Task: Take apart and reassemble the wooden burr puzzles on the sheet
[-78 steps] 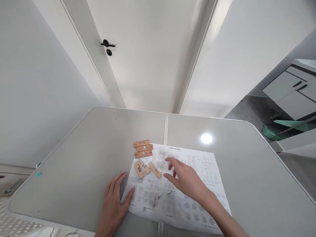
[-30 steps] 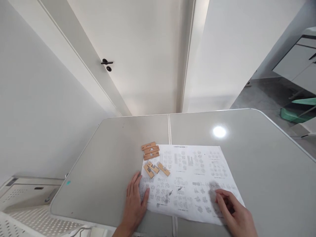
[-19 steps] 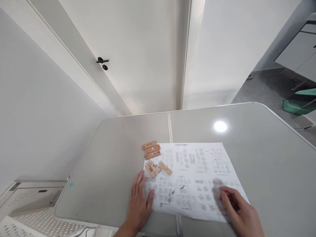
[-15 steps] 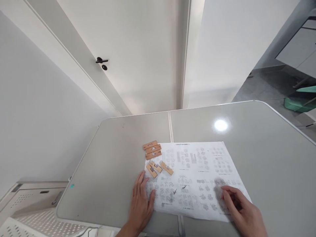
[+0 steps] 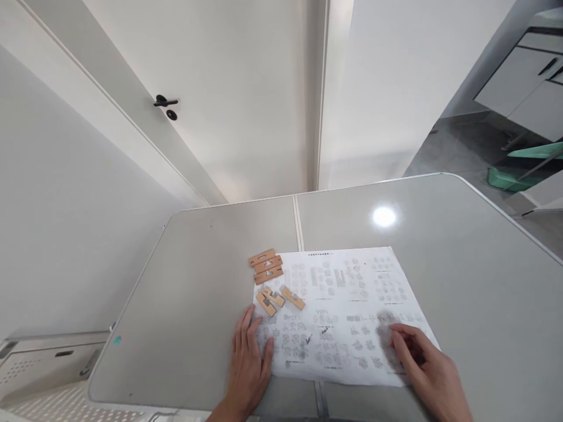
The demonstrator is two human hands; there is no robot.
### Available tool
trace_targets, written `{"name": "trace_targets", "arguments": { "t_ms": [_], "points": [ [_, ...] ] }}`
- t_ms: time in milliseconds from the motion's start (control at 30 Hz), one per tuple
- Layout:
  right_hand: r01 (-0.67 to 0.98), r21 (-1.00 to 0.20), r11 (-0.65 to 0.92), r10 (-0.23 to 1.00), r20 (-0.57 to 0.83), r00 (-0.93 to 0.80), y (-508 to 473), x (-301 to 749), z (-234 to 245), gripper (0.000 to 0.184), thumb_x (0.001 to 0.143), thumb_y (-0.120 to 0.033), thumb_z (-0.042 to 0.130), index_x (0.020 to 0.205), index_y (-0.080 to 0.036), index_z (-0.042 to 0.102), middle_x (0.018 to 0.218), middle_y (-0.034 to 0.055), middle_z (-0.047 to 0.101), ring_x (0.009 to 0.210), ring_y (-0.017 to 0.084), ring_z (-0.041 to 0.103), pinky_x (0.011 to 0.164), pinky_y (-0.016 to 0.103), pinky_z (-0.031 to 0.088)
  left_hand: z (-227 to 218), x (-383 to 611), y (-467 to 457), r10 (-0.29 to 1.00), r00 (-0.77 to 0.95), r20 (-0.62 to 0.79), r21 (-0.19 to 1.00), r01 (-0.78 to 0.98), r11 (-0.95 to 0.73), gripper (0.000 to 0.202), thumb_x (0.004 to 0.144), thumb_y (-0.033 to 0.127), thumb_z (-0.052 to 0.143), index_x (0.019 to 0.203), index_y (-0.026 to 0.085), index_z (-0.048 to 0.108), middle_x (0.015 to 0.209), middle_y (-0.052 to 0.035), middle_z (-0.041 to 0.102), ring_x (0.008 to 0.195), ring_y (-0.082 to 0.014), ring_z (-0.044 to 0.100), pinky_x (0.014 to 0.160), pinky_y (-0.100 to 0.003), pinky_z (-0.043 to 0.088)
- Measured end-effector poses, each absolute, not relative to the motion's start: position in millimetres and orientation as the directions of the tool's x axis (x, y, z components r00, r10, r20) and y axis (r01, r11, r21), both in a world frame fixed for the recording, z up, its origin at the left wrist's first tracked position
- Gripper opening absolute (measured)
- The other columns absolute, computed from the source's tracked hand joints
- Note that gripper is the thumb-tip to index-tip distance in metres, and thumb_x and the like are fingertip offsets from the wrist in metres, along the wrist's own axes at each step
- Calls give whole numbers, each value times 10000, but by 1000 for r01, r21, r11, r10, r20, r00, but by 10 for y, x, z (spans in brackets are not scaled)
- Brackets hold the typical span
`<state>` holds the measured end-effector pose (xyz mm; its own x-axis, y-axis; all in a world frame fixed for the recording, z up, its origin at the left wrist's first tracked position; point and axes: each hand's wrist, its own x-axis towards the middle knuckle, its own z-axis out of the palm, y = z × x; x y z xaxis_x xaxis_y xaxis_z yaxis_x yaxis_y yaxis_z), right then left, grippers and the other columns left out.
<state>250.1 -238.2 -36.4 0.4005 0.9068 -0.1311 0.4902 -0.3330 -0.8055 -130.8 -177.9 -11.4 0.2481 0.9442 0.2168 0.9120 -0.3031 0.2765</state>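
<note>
A printed sheet of paper [image 5: 347, 305] with rows of small figures lies on the table. My left hand [image 5: 248, 357] rests flat across its lower left edge, fingers stretched and thumb apart. Just above those fingertips lie light wooden notched pieces: two close together [image 5: 269, 300] and a separate one [image 5: 293, 298]. Three darker wooden slotted strips [image 5: 267, 266] sit in a stack-like row at the sheet's upper left corner. Over the lower right of the paper, my right hand [image 5: 424, 363] is curled, thumb and index finger pinched together. Whatever may be between those fingertips is hidden.
The grey folding table [image 5: 176, 328] has a pale seam [image 5: 298, 223] down its middle. Behind it is a white door with a black handle [image 5: 165, 102]. A white perforated container [image 5: 44, 375] is at the lower left, and a green object [image 5: 505, 179] is on the floor at right.
The whole view has shifted slightly, so table, paper and pieces appear a little farther left. Both hands keep about the same pose and place on the paper.
</note>
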Motion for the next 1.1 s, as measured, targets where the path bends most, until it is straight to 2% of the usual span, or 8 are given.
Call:
{"name": "trace_targets", "arguments": {
  "t_ms": [333, 533, 800, 867, 967, 1100],
  "points": [
    [487, -803, -344, 903, -141, 406, -2380, 2499, -387, 395, 957, -609, 574, 1049, -248, 707, 751, -1, 721, 568, 174, 622, 565, 251, 542, -121, -1302, -1766, 937, 260, 232, 276, 906, -320, 383, 1052, 273, 516, 1424, 200, 459, 1608, -178, 452, 1514, -328, 429, 1176, -567, 445],
    [471, -814, -341, 902, -141, 409, -2357, 2483, -339, 381, 958, -602, 577, 1052, -254, 700, 739, -10, 704, 569, 171, 601, 561, 248, 530, -113, -1307, -1764, 926, 285, 247, 261, 901, -347, 395, 1052, 262, 513, 1434, 194, 442, 1609, -188, 421, 1520, -339, 400, 1186, -591, 430],
    [485, -820, -303, 920, -119, 373, -2339, 2478, -330, 376, 980, -584, 564, 1047, -241, 700, 716, -6, 681, 571, 173, 586, 568, 254, 520, -71, -1379, -1798, 854, 468, 228, 277, 809, -518, 343, 1024, 177, 519, 1365, 207, 502, 1591, -176, 436, 1533, -332, 373, 1211, -577, 417],
    [489, -821, -294, 924, -112, 367, -2329, 2476, -315, 380, 986, -586, 557, 1038, -239, 704, 700, -7, 669, 571, 173, 582, 569, 253, 520, -51, -1482, -1774, 791, 572, 218, 276, 741, -612, 374, 1016, 165, 519, 1387, 206, 497, 1615, -172, 433, 1543, -329, 371, 1236, -585, 385],
    [492, -825, -277, 925, -91, 368, -2313, 2465, -280, 389, 991, -590, 548, 1023, -237, 707, 700, -6, 667, 573, 171, 581, 565, 250, 521, 37, -1707, -1663, 634, 762, 128, 304, 578, -757, 475, 996, 151, 515, 1464, 211, 458, 1680, -156, 394, 1581, -325, 335, 1273, -592, 326],
    [513, -822, -247, 928, -47, 371, -2321, 2440, -243, 381, 996, -581, 551, 1018, -231, 700, 696, -8, 667, 560, 164, 582, 545, 248, 517, 228, -1986, -1426, 335, 941, -55, 375, 330, -866, 698, 929, 202, 563, 1593, 189, 345, 1729, -158, 328, 1613, -332, 287, 1295, -593, 272]
  ]
}}
